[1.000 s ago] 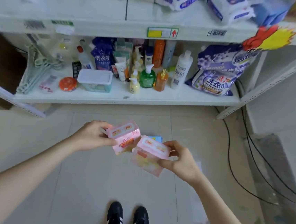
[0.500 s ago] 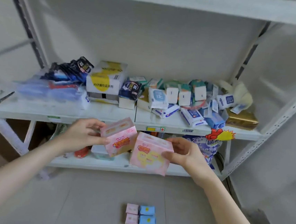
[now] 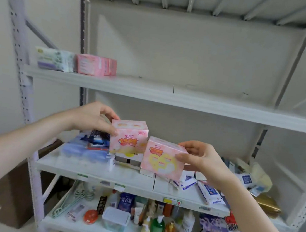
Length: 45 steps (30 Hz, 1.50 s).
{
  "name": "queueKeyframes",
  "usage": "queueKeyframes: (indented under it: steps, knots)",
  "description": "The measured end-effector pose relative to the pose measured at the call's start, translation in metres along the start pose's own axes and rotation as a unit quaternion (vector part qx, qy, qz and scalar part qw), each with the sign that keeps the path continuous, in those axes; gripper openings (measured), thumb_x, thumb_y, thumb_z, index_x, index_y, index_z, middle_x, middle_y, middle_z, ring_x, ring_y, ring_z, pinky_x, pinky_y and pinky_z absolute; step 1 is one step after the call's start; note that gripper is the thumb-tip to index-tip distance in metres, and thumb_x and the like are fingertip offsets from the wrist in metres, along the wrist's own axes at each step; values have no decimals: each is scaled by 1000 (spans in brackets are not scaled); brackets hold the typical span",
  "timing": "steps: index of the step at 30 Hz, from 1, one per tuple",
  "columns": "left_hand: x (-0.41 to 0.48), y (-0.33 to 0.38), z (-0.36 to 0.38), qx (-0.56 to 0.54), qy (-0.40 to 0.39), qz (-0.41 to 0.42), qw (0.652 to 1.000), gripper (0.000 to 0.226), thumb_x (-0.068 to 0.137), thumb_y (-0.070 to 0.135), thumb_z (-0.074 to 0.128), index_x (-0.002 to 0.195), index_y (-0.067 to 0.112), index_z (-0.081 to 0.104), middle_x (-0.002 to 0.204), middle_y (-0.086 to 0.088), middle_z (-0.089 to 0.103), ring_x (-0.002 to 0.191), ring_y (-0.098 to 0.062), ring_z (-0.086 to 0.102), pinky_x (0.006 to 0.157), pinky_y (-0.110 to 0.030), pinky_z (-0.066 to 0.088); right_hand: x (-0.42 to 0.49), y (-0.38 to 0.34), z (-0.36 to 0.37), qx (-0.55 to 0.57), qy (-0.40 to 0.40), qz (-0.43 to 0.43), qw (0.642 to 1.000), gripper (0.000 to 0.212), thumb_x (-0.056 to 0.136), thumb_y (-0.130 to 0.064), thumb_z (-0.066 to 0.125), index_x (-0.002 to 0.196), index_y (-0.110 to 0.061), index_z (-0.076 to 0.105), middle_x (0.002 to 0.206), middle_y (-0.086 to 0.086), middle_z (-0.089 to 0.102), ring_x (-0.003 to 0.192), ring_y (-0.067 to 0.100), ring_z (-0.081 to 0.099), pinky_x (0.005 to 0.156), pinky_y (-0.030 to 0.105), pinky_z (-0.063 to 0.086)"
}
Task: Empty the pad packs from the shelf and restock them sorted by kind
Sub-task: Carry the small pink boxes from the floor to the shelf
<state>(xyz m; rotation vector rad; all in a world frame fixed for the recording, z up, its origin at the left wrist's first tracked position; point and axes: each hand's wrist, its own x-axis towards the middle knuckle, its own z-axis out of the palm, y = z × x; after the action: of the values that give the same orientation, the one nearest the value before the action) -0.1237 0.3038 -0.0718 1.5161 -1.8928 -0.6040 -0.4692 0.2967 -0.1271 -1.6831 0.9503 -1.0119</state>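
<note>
Change: over the last second the view climbs from the floor, past the middle shelf [image 3: 91, 170], to the upper shelf [image 3: 205, 102]. Both packs rise with it and now sit mid-frame, in front of the middle shelf and below the upper board.

Left hand [image 3: 92, 118]: fingers curled over the top of the left pink pack [image 3: 127, 139], thumb on its front corner. Right hand [image 3: 202, 158]: pinches the right pink pack [image 3: 161, 159] by its right end, thumb in front, fingers behind. The two packs are just beside each other, and I cannot tell if they touch.

Upper shelf, upper left of frame: a row of pink packs [image 3: 94, 67] stands next to a white and purple pack [image 3: 53, 61]. The rest of the board is bare.

Judgement: restocking is under way. The two held packs look the same kind as the pink row, so they likely go beside it.

Hard to make out:
- The small pink and blue packs seen on the floor half a second ago are now out of frame, so the remaining count is unknown.
- Print on both held packs is blurred and unreadable.
- Number of packs in the pink row is uncertain.
- Held packs cover part of the middle shelf clutter.
</note>
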Motion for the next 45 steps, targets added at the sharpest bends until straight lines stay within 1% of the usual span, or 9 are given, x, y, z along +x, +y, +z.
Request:
queueKeyframes:
  steps: [4,12,16,20,22,25,33,37,45]
  knots:
    - [-8,23,-37,52,16,23,998,66,41,57,82,100,29,71,95,12,73,92,-6,68,88,-28,50,13,-29,2,-3,-7,-25,1000,36,74,-14,79,106,-6,65,101,11,73,91,26,72,72,39,60]
    - [5,24,-90,68,33,54,996,54,53,51,83,101,33,67,102,17,68,88,6,64,77,-13,48,52,-73,21,-33,-20,-69,997,36,76,-12,78,109,-9,64,102,8,73,91,23,72,74,37,60]
    - [21,13,-129,74,30,56,995,50,58,44,87,103,30,69,105,11,69,89,-1,68,80,-18,51,81,-91,39,-28,-27,-90,995,41,74,-14,79,111,-9,63,103,6,73,94,23,71,78,39,60]
    - [41,8,-172,90,26,66,993,41,65,31,88,102,24,72,105,2,70,82,-2,68,68,-13,50,115,-107,64,-21,-22,-115,993,55,63,-24,82,112,-8,62,104,7,73,95,24,71,77,38,60]
    - [52,7,-192,101,23,65,993,45,66,29,88,107,21,71,102,1,71,79,-3,68,68,-19,53,131,-112,76,-12,-11,-128,992,60,59,-26,82,113,-7,62,104,7,73,95,25,71,76,37,60]
    - [70,4,-217,99,9,63,993,40,72,20,84,109,16,70,89,8,72,71,2,68,60,-10,49,155,-115,90,-5,5,-143,990,60,58,-25,82,111,-6,62,103,8,73,94,26,71,73,35,60]
    - [139,-20,-258,75,-17,59,995,41,73,15,82,112,11,69,109,-5,72,98,-13,70,81,-20,56,224,-123,104,-22,10,-148,989,49,63,-14,84,108,-7,65,101,8,74,94,26,71,71,32,59]
    - [185,-32,-275,65,-20,58,996,40,74,16,81,112,12,67,111,-6,72,100,-14,70,88,-24,55,266,-128,101,-34,8,-148,988,41,71,-7,81,109,-7,65,101,10,74,95,27,71,73,32,58]
    - [280,-57,-310,75,-30,36,996,36,74,12,81,108,9,68,108,-8,73,105,-18,68,103,-36,48,363,-137,104,-54,0,-140,989,45,66,-11,78,109,-6,65,102,13,73,94,27,71,73,30,58]
